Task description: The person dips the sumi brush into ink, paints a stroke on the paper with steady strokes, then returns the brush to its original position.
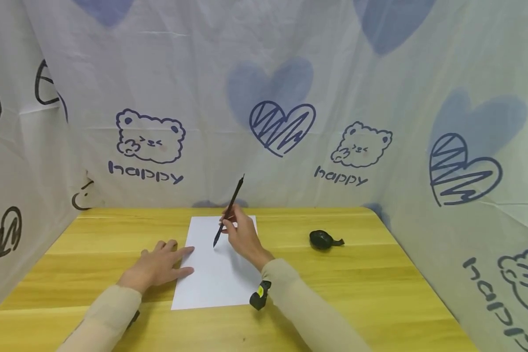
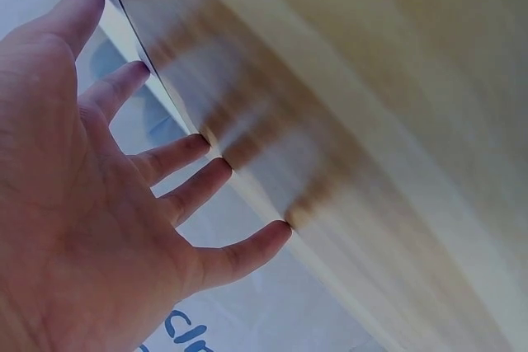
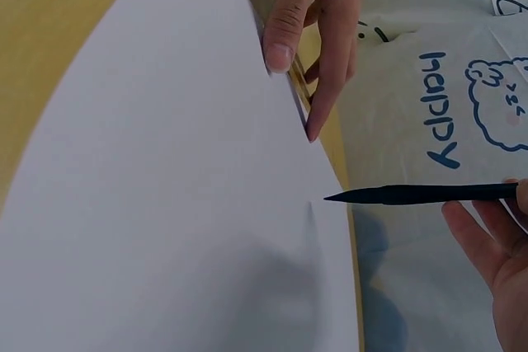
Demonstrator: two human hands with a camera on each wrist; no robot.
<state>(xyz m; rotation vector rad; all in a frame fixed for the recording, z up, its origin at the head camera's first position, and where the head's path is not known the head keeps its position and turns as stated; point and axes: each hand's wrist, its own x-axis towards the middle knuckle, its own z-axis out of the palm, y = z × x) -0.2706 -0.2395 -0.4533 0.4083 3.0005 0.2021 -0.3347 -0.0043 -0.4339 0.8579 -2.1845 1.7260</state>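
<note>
A black calligraphy brush (image 1: 233, 200) slants in my right hand (image 1: 245, 237), pinched between thumb and fingers. Its dark pointed tip (image 3: 351, 196) hovers over a white sheet of paper (image 1: 213, 286), apart from its shadow in the right wrist view. I see no marks on the paper. My left hand (image 1: 156, 266) lies at the sheet's left side with fingers spread; thumb and index finger touch its edge. In the left wrist view the same hand (image 2: 99, 179) shows its palm and straight fingers, their tips on the surface.
On the wooden table (image 1: 356, 293), right of the paper, lies a small round black object (image 1: 321, 239) with a short tail; its kind is unclear. A white curtain (image 1: 211, 98) with printed hearts and bears hangs behind and along both sides.
</note>
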